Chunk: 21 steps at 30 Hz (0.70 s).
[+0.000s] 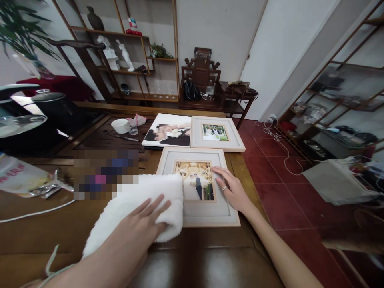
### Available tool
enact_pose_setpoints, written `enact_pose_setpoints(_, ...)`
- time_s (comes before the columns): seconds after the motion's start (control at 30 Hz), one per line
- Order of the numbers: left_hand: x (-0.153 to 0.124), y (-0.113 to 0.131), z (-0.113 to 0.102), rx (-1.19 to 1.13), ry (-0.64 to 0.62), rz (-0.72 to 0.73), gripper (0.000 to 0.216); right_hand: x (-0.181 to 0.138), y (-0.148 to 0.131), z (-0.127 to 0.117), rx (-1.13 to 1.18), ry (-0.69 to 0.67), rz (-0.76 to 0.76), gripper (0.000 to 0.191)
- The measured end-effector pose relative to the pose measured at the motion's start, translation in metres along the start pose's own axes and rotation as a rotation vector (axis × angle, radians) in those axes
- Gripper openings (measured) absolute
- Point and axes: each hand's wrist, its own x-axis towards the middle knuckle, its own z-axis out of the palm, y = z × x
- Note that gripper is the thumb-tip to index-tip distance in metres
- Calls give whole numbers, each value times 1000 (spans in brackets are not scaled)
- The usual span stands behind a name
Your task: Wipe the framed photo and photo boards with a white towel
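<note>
— Where's the left hand?
— The left hand (147, 219) lies flat, fingers slightly spread, pressing a white cloth (141, 196) over the left edge of the nearest picture frame (207, 213) on the wooden table (195, 256).
— And the right?
— The right hand (232, 189) rests flat on that frame's right side, fingers together, gripping nothing.
— Further back?
— A second frame (216, 139) sits just beside a large photo (167, 130), with a white bowl (121, 125) to their left.

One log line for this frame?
left hand: flat on towel | right hand: flat on frame | towel: overlaps frame's left edge
</note>
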Motion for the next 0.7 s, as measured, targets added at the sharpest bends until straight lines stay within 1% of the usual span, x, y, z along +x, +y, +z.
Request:
enact_pose_setpoints(0.07,13,2,0,4,19,42,60,0,0,0,5,1,-10,35)
enact_pose_setpoints(0.13,30,7,2,-22,37,123,62,1,0,1,5,1,-17,35)
enact_pose_setpoints(0.23,53,22,7,-67,108,255,68,1,-1,0,-5,5,-15,34)
enact_pose_setpoints(0.3,66,35,9,-68,162,319,62,1,-1,0,-11,11,-10,34)
enact_pose_setpoints(0.37,75,48,10,-51,192,349,49,0,-1,0,-11,19,-3,34)
enact_pose_setpoints(0.47,80,63,13,15,245,330,31,0,-3,-1,-3,26,4,34)
enact_pose_setpoints(0.57,76,64,19,87,299,307,28,0,-4,0,2,26,-1,35)
enact_pose_setpoints(0.63,69,56,19,109,272,298,29,-1,-4,0,3,21,-8,35)
enact_pose_setpoints(0.7,60,43,14,106,178,274,35,-1,-3,1,5,18,-15,35)
